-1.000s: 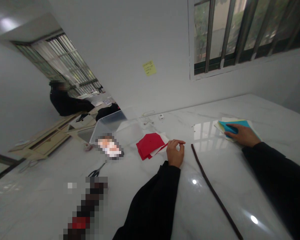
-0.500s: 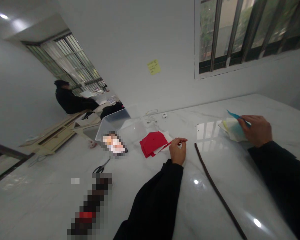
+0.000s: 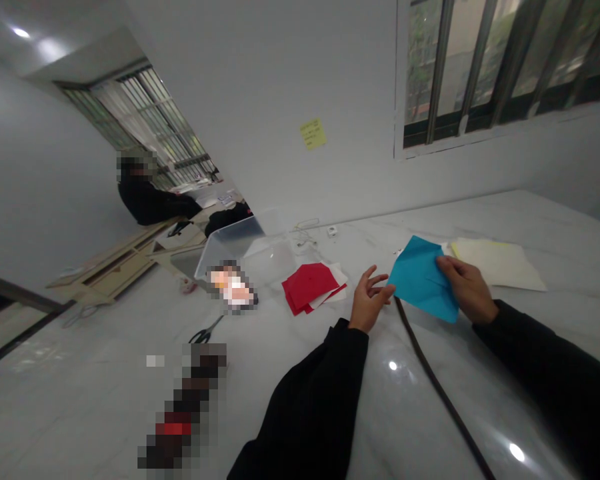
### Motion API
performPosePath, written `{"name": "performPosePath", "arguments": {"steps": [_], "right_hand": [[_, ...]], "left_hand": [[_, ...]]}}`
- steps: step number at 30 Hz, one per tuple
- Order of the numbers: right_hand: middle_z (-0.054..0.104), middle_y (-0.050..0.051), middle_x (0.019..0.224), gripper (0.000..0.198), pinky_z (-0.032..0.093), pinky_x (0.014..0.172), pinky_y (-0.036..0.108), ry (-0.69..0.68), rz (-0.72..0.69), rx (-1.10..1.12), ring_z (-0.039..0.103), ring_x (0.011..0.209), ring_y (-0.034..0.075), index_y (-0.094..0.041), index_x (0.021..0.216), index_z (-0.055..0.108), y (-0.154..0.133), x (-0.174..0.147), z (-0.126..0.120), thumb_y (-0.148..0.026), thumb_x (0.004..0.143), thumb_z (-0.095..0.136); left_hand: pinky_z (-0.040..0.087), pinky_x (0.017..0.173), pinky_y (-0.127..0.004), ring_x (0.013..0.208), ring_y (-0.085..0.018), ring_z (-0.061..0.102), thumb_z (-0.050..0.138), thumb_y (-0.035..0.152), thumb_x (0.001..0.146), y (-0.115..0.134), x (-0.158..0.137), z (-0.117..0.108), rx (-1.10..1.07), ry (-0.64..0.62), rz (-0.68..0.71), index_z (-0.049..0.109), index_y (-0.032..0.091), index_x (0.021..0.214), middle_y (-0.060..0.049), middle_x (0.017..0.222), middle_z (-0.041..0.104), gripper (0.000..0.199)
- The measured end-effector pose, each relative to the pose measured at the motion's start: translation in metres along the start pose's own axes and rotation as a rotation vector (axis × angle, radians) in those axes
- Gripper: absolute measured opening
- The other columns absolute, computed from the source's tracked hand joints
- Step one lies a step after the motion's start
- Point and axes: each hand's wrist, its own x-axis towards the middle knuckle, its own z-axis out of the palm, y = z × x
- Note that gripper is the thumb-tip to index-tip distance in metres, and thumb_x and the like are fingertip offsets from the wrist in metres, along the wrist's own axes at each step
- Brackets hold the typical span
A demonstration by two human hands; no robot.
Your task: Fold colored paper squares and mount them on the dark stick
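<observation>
A sheet of blue paper (image 3: 423, 277) is pinched at its right edge between the thumb and fingers of my right hand (image 3: 470, 290), held above the table. My left hand (image 3: 367, 303) is at the paper's left corner with its fingers apart; whether the thumb touches the corner I cannot tell. Left of that hand lies a small stack of red paper (image 3: 310, 285) with white sheets partly under it. Pale yellow and white sheets (image 3: 513, 263) lie behind my right hand. Below the blue paper, a thin dark stick (image 3: 435, 383) runs along the table towards me.
Scissors (image 3: 207, 331) lie on the marbled white table (image 3: 280, 380) at the left. Behind them are a blurred-out item (image 3: 231, 287) and a clear plastic bin (image 3: 230, 243). A white cable (image 3: 307, 233) rests by the wall. A person (image 3: 150, 197) sits far left.
My right hand has brought the blue paper leftwards from the pale sheets, over the stick. My left hand has shifted slightly right, its fingers spreading from a pinch.
</observation>
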Motion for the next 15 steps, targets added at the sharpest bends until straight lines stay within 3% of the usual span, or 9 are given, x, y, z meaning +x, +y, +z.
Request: {"name": "performPosePath", "arguments": {"steps": [3,6,11,15], "right_hand": [[0.074,0.004,0.085,0.043,0.057,0.067,0.033,-0.090,0.194,0.171,0.068,0.081,0.025,-0.021,0.096,0.072,0.007,-0.004,0.011,-0.061,0.085,0.059],[0.076,0.006,0.095,0.042,0.060,0.080,0.043,-0.282,0.300,0.240,0.071,0.089,0.030,-0.021,0.101,0.073,0.013,-0.006,0.016,-0.058,0.082,0.064],[0.075,0.007,0.109,0.038,0.055,0.096,0.048,-0.424,0.307,0.312,0.071,0.099,0.031,-0.021,0.106,0.072,0.019,-0.004,0.015,-0.050,0.082,0.070],[0.075,0.007,0.112,0.038,0.056,0.094,0.046,-0.453,0.312,0.361,0.071,0.099,0.030,-0.022,0.110,0.071,0.025,-0.002,0.014,-0.044,0.080,0.074]], "left_hand": [[0.052,0.052,-0.024,0.065,-0.012,0.060,0.077,0.035,0.070,0.000,-0.002,0.002,0.052,-0.020,0.014,0.057,0.016,0.124,-0.009,0.097,0.067,0.061],[0.049,0.047,-0.022,0.057,-0.010,0.056,0.072,0.031,0.072,-0.001,-0.002,0.001,0.100,0.043,0.032,0.063,0.014,0.110,-0.004,0.084,0.064,0.043],[0.046,0.048,-0.022,0.053,-0.009,0.055,0.073,0.028,0.070,-0.001,0.001,-0.002,0.095,0.164,0.018,0.062,0.016,0.105,-0.001,0.082,0.063,0.038],[0.049,0.061,-0.023,0.068,-0.012,0.060,0.078,0.035,0.069,0.001,0.002,-0.003,-0.108,0.134,-0.015,0.065,0.017,0.099,-0.003,0.087,0.066,0.037]]}}
